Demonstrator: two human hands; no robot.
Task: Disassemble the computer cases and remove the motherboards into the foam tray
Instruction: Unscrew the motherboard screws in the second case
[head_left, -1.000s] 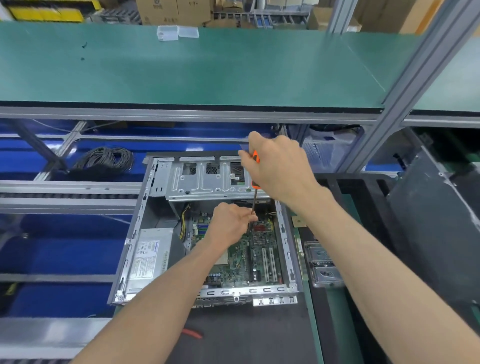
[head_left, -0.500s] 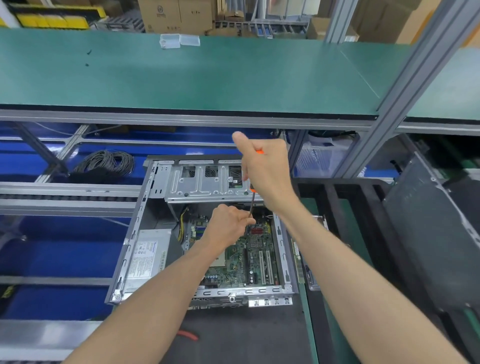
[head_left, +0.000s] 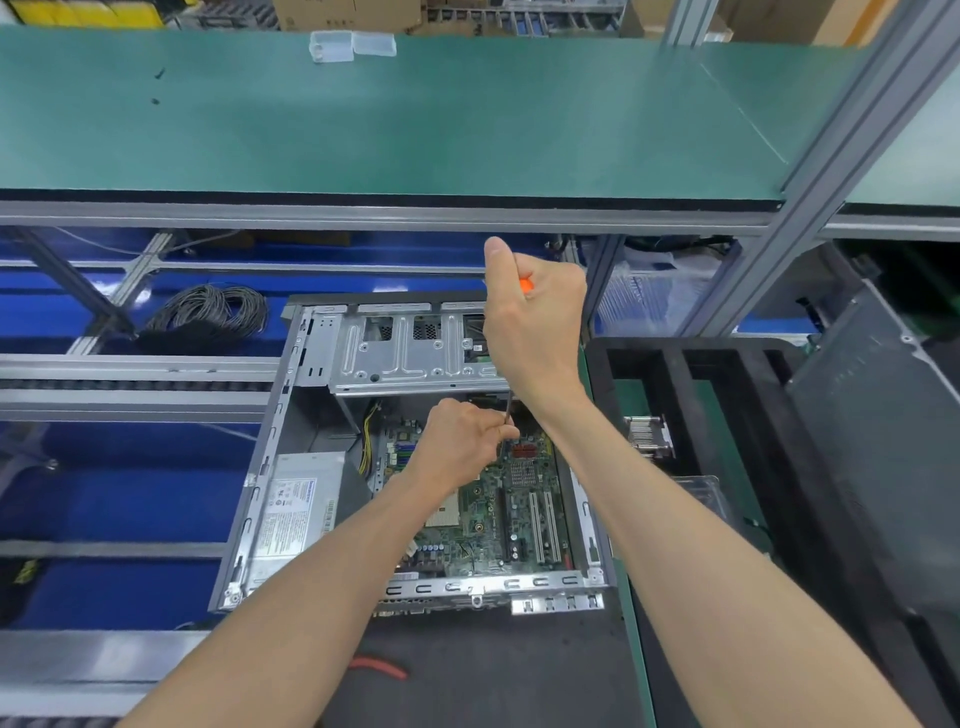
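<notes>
Open grey metal computer case (head_left: 291, 467) lying flat on dark mat, side panel off. Green motherboard (head_left: 498, 509) seated inside case, right half, near the near edge. Silver power supply box (head_left: 296, 509) inside case at left. Perforated metal drive cage (head_left: 410, 353) across far end of case. Right hand (head_left: 535, 332) wrapped around orange-handled screwdriver (head_left: 525, 285), thumb up, handle mostly hidden in fist; thin shaft pointing down toward far part of motherboard. Left hand (head_left: 462, 447) lower, fingertips pinching screwdriver shaft just above board. Tip hidden, contact with screw unclear. Black foam tray (head_left: 675, 374) with long slots just right of case; silver finned heatsink (head_left: 649, 436) near it. Coil of grey cable (head_left: 208, 314) far left on blue surface. Red-handled tool (head_left: 379, 667) on mat near bottom edge.
</notes>
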